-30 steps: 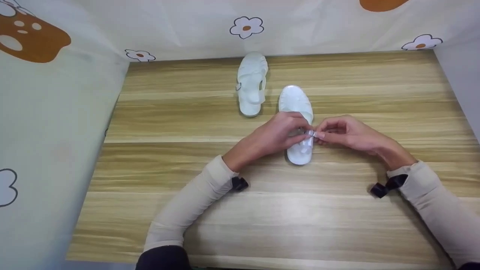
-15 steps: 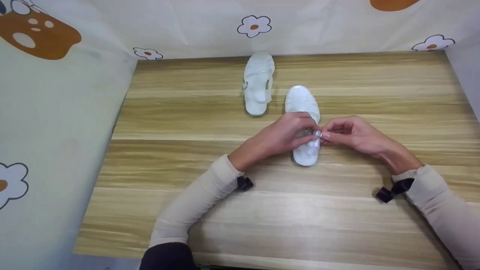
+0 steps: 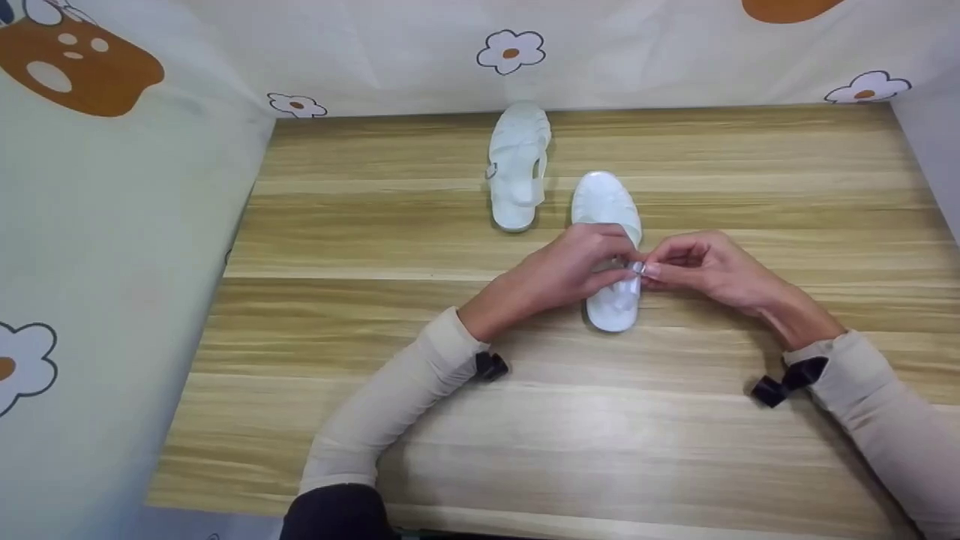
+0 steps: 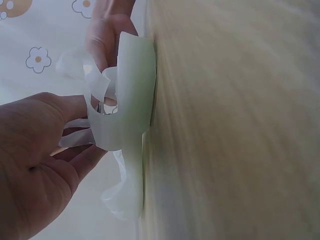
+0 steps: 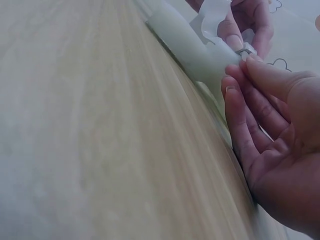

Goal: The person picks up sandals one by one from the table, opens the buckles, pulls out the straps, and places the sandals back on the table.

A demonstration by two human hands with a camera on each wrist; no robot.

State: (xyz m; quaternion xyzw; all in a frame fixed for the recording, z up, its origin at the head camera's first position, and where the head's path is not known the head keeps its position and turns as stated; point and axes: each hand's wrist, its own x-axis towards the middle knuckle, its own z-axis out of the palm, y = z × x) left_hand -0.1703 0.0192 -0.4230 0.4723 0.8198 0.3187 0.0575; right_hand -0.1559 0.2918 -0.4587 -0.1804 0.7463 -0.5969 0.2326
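A white sandal lies sole down on the wooden table, toe pointing away, with both hands at its ankle strap. My left hand reaches over the sandal from the left and pinches the strap beside the small metal buckle. From the right, my right hand pinches the strap at the buckle between thumb and index finger, its other fingers bent beneath. The fingertips of both hands almost meet there and partly hide the buckle. In the left wrist view, the sandal's strap loops up beside the left fingers.
A second white sandal stands farther back and to the left, close to the flower-patterned cloth behind the table. More of that cloth hangs along the left side.
The head view has shifted a little, so everything appears farther right. Both hands stay at the buckle with hardly any visible movement; the sandals lie where they were.
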